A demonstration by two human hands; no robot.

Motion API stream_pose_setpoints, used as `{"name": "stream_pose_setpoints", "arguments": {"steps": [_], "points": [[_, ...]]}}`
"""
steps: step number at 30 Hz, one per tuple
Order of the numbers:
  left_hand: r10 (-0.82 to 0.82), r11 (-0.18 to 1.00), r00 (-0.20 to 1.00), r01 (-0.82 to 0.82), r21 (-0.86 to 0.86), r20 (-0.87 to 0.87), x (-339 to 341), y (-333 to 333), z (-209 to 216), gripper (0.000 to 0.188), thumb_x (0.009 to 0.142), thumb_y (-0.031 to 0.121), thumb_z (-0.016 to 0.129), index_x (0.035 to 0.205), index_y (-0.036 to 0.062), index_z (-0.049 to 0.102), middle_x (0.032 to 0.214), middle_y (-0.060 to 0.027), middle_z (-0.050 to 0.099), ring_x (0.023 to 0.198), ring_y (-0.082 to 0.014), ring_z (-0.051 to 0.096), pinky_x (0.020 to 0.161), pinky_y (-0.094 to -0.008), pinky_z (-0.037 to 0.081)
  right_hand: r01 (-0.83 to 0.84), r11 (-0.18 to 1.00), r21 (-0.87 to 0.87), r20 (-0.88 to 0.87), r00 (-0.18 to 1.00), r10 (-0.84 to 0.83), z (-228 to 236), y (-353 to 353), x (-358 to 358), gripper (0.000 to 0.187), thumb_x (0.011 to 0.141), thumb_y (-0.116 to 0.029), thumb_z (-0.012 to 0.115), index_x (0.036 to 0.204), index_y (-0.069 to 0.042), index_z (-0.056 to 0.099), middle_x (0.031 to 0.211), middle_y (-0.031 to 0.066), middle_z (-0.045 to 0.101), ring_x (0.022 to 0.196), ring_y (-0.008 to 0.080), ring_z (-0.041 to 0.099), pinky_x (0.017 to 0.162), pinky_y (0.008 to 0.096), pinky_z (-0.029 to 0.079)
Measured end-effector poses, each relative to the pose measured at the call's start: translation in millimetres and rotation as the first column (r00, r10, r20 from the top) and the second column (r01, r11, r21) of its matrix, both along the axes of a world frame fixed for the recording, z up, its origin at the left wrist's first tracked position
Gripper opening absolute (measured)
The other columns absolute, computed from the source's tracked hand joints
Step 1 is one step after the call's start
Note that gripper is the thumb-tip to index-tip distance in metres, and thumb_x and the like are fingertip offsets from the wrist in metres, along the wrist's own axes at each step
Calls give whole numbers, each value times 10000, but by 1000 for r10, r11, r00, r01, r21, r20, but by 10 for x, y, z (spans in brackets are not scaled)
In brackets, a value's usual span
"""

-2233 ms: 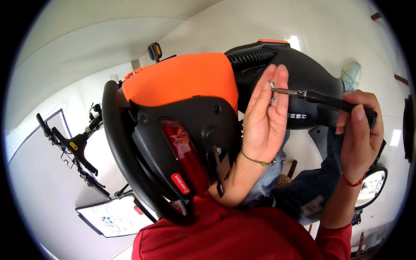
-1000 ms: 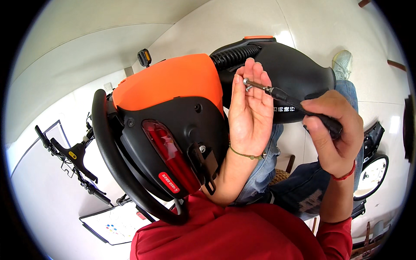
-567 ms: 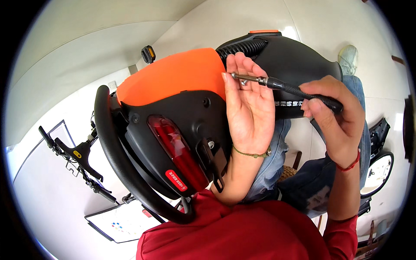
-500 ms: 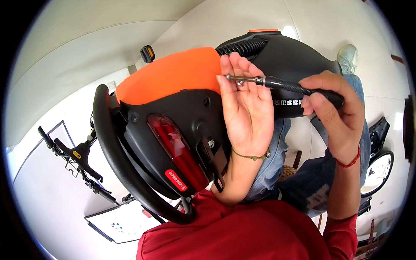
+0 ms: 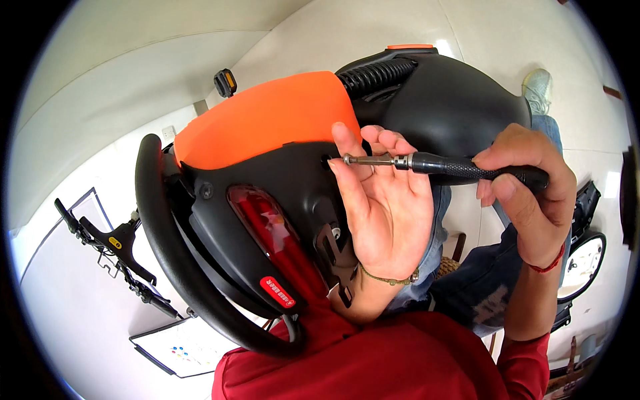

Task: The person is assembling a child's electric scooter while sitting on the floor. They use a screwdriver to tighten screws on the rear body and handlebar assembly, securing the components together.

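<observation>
My right hand (image 5: 533,187) grips a screwdriver (image 5: 460,168) by its black knurled handle, its silver shaft pointing left. A small screw (image 5: 347,159) sits at the tip of the shaft, close to a dark hole in the black plastic rear panel (image 5: 287,177) of an electric scooter. Palm up, my left hand (image 5: 387,207) is open behind and below the shaft, fingers apart, with its thumb tip beside the screw. Whether anything lies between its fingers is hidden. An orange panel (image 5: 267,113) and a red tail light (image 5: 263,220) adjoin the black panel.
A thick black grab bar (image 5: 157,220) curves round the scooter's left end. Behind my hands are a black spring (image 5: 380,77) and a rounded black body (image 5: 460,100). Handlebars (image 5: 117,243) and a whiteboard (image 5: 177,350) stand at left; black parts (image 5: 583,207) lie at right.
Both hands and the screwdriver have come nearer to me, from over the orange panel's edge to beside the panel hole. The loose screw seen earlier by my left fingers no longer shows.
</observation>
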State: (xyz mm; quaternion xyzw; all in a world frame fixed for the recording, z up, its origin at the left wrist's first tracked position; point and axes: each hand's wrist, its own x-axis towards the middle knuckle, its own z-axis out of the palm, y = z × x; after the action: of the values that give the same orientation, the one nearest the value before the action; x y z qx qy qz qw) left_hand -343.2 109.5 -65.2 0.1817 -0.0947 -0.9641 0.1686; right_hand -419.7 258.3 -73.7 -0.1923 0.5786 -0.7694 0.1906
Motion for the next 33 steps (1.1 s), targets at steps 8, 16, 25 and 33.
{"name": "stream_pose_setpoints", "arguments": {"steps": [8, 16, 25, 33], "points": [[73, 981, 993, -55, 188, -91, 38, -14, -56, 320, 924, 382, 490, 1184, 232, 601, 1164, 10, 509, 1110, -162, 458, 1029, -316, 367, -18, 1000, 7, -25, 1000, 19, 15, -128, 10, 181, 858, -126, 583, 943, 31, 605, 771, 96, 578, 635, 123, 535, 593, 241, 414], [34, 956, 997, -12, 294, -71, 36, -47, -49, 220, 874, 264, 608, 1071, 189, 670, 1082, 24, 585, 1071, -135, 480, 996, -286, 392, 36, 997, 65, -232, 973, -20, 76, -159, 75, 157, 802, -108, 606, 904, 10, 620, 665, 69, 591, 591, 157, 533, 572, 277, 397], [75, 949, 983, -19, 316, -165, 39, -2, -97, 313, 904, 390, 516, 1168, 250, 610, 1089, 17, 516, 1070, -155, 464, 996, -315, 390, 66, 996, 66, -274, 961, -46, 65, -163, 123, 132, 802, -100, 601, 884, 4, 608, 674, 75, 589, 565, 161, 527, 529, 265, 402], [83, 965, 979, -32, 261, -185, 49, 7, -132, 347, 922, 391, 490, 1225, 241, 571, 1116, 0, 501, 1082, -177, 448, 1015, -331, 374, 35, 998, 53, -167, 986, -25, 6, -204, 148, 188, 826, -152, 608, 920, 11, 623, 686, 76, 585, 606, 158, 542, 580, 261, 409]]}}
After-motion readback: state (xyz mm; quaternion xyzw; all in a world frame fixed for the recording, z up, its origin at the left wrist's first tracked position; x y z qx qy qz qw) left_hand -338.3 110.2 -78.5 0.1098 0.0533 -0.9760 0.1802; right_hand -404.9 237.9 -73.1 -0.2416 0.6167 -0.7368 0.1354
